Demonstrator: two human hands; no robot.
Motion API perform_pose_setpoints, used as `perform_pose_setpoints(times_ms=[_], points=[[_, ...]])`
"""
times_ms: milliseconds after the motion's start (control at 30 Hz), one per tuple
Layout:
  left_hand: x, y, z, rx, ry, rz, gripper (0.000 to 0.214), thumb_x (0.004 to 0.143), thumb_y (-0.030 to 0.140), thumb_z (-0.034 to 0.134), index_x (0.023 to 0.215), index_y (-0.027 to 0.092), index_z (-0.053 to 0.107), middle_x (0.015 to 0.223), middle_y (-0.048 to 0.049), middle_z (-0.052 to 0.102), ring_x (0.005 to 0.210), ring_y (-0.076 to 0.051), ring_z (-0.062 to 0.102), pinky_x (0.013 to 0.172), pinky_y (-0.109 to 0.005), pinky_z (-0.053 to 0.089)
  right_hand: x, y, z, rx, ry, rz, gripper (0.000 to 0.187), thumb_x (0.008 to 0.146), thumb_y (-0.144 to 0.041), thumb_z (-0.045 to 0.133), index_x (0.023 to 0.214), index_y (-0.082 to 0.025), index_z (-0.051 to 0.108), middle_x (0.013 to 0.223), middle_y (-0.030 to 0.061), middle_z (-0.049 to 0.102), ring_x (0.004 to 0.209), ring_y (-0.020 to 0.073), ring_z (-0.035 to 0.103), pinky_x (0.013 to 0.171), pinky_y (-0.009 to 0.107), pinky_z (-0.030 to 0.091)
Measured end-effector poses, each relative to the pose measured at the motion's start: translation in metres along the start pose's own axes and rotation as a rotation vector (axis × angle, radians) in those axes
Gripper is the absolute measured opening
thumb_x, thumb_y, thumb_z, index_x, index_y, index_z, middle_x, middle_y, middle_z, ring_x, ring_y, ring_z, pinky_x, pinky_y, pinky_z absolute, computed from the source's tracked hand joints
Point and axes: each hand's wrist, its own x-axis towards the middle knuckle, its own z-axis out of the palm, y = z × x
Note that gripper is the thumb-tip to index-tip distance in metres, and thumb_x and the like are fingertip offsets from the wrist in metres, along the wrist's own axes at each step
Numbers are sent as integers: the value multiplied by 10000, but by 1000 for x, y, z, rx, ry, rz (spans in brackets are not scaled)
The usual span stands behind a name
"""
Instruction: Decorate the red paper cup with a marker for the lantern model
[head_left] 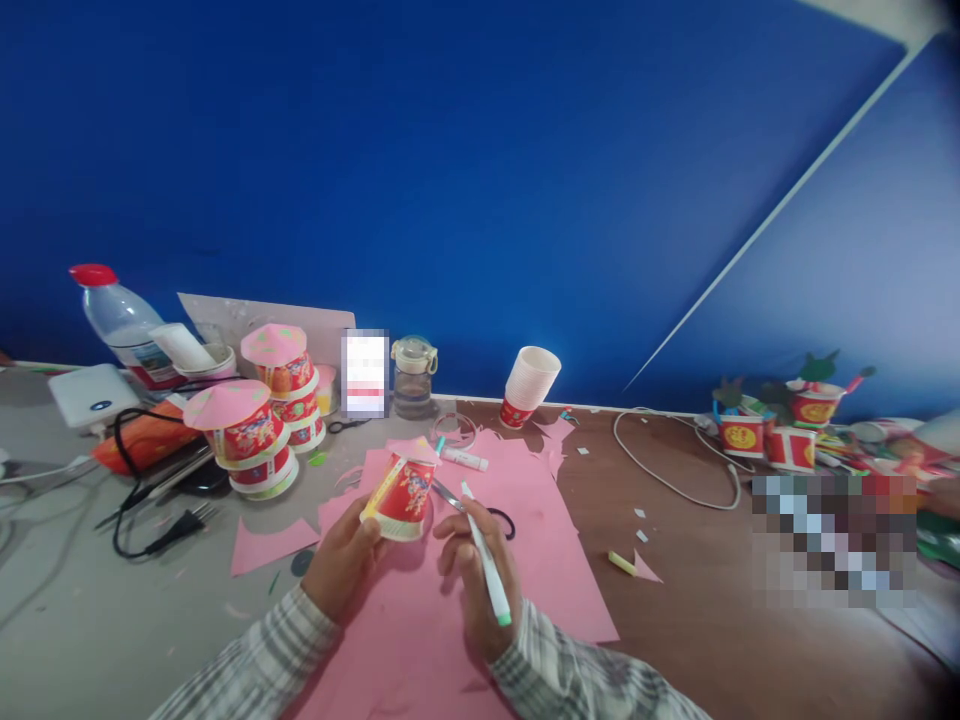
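Note:
My left hand (pixel 349 560) is closed around the lower left side of a red patterned paper cup (pixel 411 497), which is tilted, with a pink paper piece (pixel 411 449) at its upper end. In my right hand (pixel 480 570) is a slim white marker (pixel 487 560) with a green end pointing down toward me; its other end points up and away. Just beyond that hand lie scissors (pixel 504 520), partly hidden by the cup and fingers. Under both hands spreads pink paper (pixel 555 570). A thicker white marker (pixel 465 459) rests on it behind the cup.
Stacked red cups with pink cone tops (pixel 247 440) stand at left, near a black plug cable (pixel 169 535) and a bottle (pixel 124 325). A cup stack (pixel 529 385) and a water jar (pixel 412 378) stand at the back. Decorated cups (pixel 742 435) and a white cable (pixel 675 500) are at right.

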Motion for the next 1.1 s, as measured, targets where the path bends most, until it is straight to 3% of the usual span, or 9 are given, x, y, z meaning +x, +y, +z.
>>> perform_pose_setpoints(times_ms=[67, 200, 367, 767, 1100], points=[[0, -1, -2, -8, 3, -9, 432, 512, 391, 635, 877, 163, 610, 770, -116, 661, 777, -300, 562, 660, -430, 473, -1, 7, 1, -13, -18, 48, 368, 852, -416, 446, 1183, -255, 468, 793, 34, 648, 483, 155, 570, 354, 237, 476], [1, -1, -3, -50, -7, -21, 407, 553, 398, 604, 875, 149, 614, 817, -133, 662, 811, -302, 557, 708, -443, 460, 3, 4, 1, -156, 14, -14, 265, 846, -321, 462, 1088, -247, 540, 864, 37, 655, 706, 196, 637, 645, 330, 561], [0, 2, 1, -113, -60, -35, 399, 592, 378, 580, 912, 140, 604, 861, -156, 671, 839, -323, 555, 750, -489, 437, 8, -11, 0, -291, -71, -81, 264, 825, -230, 462, 1068, -238, 565, 963, 43, 663, 907, 223, 635, 818, 344, 532], [-3, 5, 3, -173, -156, -53, 329, 700, 299, 473, 960, 131, 585, 909, -161, 667, 884, -330, 540, 766, -488, 423, 8, -13, -1, -296, -115, -115, 282, 830, -214, 465, 1094, -241, 561, 1010, 45, 669, 962, 216, 639, 864, 319, 534], [-4, 10, 8, -169, -145, -61, 326, 706, 249, 464, 998, 136, 554, 958, -159, 636, 917, -327, 508, 772, -478, 401, 8, -11, -1, -324, -147, -129, 321, 820, -200, 461, 1129, -240, 538, 1040, 49, 663, 983, 224, 638, 867, 328, 541]])
